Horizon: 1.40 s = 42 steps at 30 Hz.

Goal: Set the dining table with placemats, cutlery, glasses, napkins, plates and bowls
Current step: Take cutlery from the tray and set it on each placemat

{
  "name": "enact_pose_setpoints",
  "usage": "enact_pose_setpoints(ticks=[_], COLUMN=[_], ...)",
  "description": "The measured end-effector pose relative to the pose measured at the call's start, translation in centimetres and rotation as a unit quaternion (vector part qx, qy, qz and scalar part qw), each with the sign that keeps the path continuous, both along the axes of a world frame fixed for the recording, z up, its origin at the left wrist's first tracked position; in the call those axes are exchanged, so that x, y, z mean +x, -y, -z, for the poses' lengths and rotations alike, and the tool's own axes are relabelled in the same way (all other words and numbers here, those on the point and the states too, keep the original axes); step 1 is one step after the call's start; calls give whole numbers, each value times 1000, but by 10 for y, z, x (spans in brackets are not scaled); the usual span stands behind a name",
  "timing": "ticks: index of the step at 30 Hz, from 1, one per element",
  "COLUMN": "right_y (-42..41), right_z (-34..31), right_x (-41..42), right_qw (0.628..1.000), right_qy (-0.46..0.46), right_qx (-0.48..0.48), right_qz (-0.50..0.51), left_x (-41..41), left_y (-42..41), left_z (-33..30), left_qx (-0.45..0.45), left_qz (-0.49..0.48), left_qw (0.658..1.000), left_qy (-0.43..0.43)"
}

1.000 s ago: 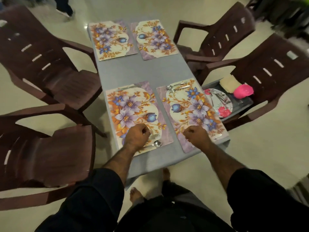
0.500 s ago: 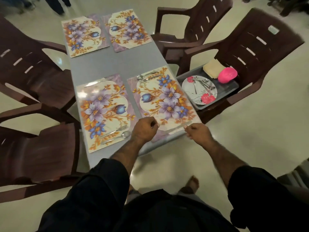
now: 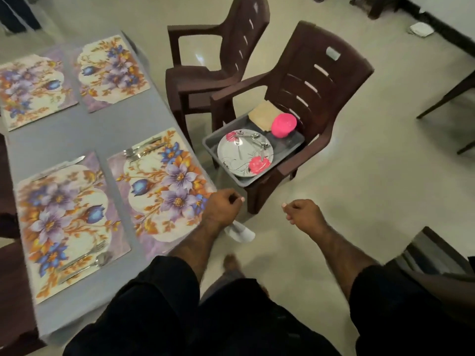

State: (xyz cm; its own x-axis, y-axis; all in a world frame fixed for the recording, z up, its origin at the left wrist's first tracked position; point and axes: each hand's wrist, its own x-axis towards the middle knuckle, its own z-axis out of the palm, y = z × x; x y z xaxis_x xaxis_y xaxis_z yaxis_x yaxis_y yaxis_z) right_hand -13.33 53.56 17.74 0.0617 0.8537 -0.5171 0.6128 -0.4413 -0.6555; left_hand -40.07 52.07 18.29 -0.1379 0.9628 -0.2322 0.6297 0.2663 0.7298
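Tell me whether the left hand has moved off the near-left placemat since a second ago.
Yes. The left hand has gone rightward, past the near-right placemat, to the table's right edge.

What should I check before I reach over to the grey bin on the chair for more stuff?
1. Left hand free: ok, fingers curled, holding nothing.
2. Right hand free: ok, curled and holding nothing.
3. Grey bin steady on the brown chair: cannot tell, its near corner seems to overhang the seat edge.
4. Plate ready to lift: not ok, loose cutlery lies on it.
5. Pink bowl reachable: ok, nothing covers it.
6. Far placemats have cutlery: not ok, none seen.
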Motion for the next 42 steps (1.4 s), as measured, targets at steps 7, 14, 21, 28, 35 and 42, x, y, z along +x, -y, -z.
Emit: enact_pose_setpoints(ticks=[7, 14, 21, 28, 35, 42], right_y=[-103, -229, -342, -429, -478, -498], right_z=[20, 44, 119, 239, 317, 329], right_x=[14, 17, -16, -79, -103, -112], right_qw=[999, 996, 982, 922, 845, 909], right_qy=[30, 67, 95, 151, 305, 193], right_qx=[-12, -17, -59, 20, 135, 66], right_qz=[-44, -55, -151, -355, -417, -365], left_x=[25, 35, 16, 1, 20, 31], left_y=[-105, -223, -300, -336, -354, -376], left_z=[42, 90, 156, 239, 292, 312], left_qx=[-39, -128, -203, -211, -204, -226], left_qz=[-16, -5, -46, -130, -223, -249], left_qw=[998, 992, 978, 969, 953, 940], left_qy=[36, 19, 20, -7, 14, -59])
